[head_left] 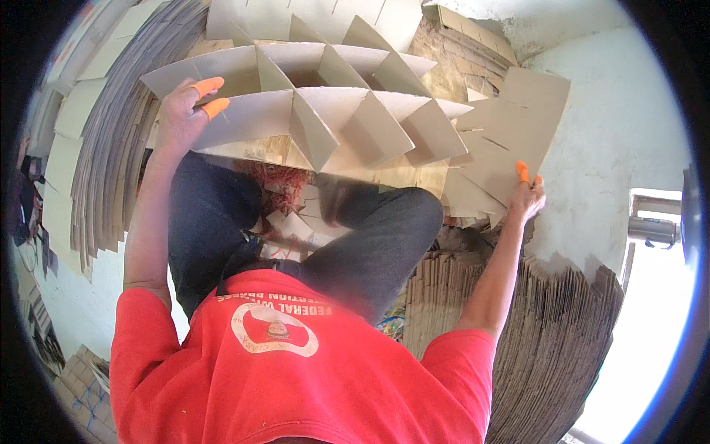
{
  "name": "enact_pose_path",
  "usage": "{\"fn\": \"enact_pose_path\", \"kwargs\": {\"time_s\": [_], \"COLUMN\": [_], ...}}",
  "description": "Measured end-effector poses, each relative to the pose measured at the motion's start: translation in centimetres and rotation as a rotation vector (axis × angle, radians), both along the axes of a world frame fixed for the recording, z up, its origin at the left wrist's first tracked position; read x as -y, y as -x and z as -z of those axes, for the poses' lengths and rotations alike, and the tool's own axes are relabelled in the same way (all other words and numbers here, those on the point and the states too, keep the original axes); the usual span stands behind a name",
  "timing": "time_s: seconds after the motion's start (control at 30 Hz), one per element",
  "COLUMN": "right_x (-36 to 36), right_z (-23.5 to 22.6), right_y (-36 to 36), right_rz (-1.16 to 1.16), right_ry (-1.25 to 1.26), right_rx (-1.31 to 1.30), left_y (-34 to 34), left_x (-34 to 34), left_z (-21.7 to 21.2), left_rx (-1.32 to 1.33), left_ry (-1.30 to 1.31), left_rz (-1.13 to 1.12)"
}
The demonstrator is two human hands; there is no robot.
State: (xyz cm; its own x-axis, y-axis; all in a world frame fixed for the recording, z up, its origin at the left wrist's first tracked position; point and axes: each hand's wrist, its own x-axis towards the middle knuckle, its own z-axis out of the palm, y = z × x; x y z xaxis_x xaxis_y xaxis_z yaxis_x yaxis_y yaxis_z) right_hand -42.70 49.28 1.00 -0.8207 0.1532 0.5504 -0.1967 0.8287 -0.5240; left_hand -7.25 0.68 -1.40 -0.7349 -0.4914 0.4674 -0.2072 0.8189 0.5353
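In front of me stands a cardboard divider grid [325, 111] of interlocked upright strips, with open cells between them. My left hand [185, 115] is at its left end, orange covers on two fingertips, gripping the ends of the long strips. At the right, my right hand [528, 194], also with orange fingertip covers, pinches the near edge of a flat slotted cardboard sheet [529, 103]. More slotted sheets [473, 189] lie beneath and beside it. The right thumb and the sheet's underside are partly hidden.
A board [259, 150] lies under the grid, across my knees. Tall stacks of cardboard strips stand at the left [122, 133] and lower right [518, 348]. More slotted sheets [399, 18] lie beyond the grid. A white wall [621, 118] rises at the right, and scraps [292, 229] lie between my legs.
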Motion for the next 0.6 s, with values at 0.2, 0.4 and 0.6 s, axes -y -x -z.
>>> {"fn": "enact_pose_path", "kwargs": {"time_s": [0.2,0.4,0.6], "right_x": [5.8,18.1,26.2], "right_z": [-10.5,-16.3,-14.3], "right_y": [-3.8,-13.9,-18.5], "right_rz": [-0.168,-0.938,-1.294], "right_ry": [-0.142,0.243,0.111], "right_rx": [-0.472,-0.004,0.210], "left_y": [-3.5,-5.0,-4.7], "left_x": [1.1,2.3,2.4], "left_z": [-0.5,1.9,2.4], "left_rx": [0.055,0.133,0.060], "left_ry": [0.023,0.148,0.003], "left_rz": [-0.051,-0.086,-0.060]}}
